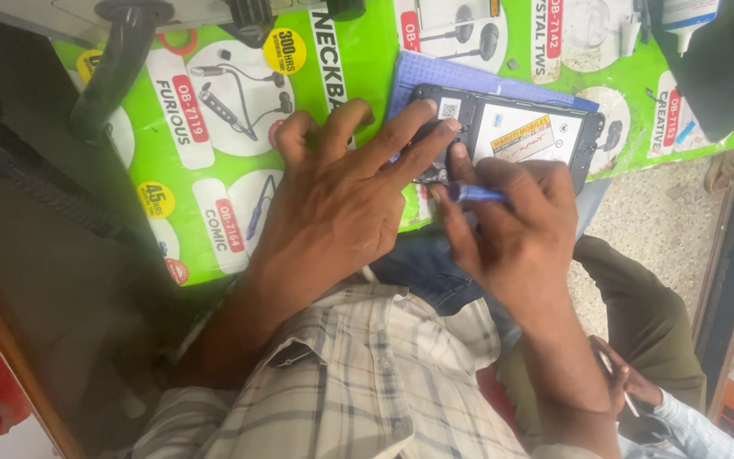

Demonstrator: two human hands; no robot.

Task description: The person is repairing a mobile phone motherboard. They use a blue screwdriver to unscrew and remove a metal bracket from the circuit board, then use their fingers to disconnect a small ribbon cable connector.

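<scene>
An opened black phone (pixel 545 127) with its back cover off lies on a blue mat (pixel 435 72) on the green-covered worktop. My left hand (pixel 333 204) lies flat, fingers spread, with two fingertips pressing the phone's left end. My right hand (pixel 516 225) grips a thin blue-handled tool (pixel 476 194) like a pen, its tip at the phone's lower left corner.
A green printed poster (pixel 214 161) covers the worktop. A black hose or arm (pixel 116 64) stands at the upper left. A white bottle (pixel 686 17) sits at the top right. Another person's hand and sleeve (pixel 639 399) show at the lower right, over a speckled floor.
</scene>
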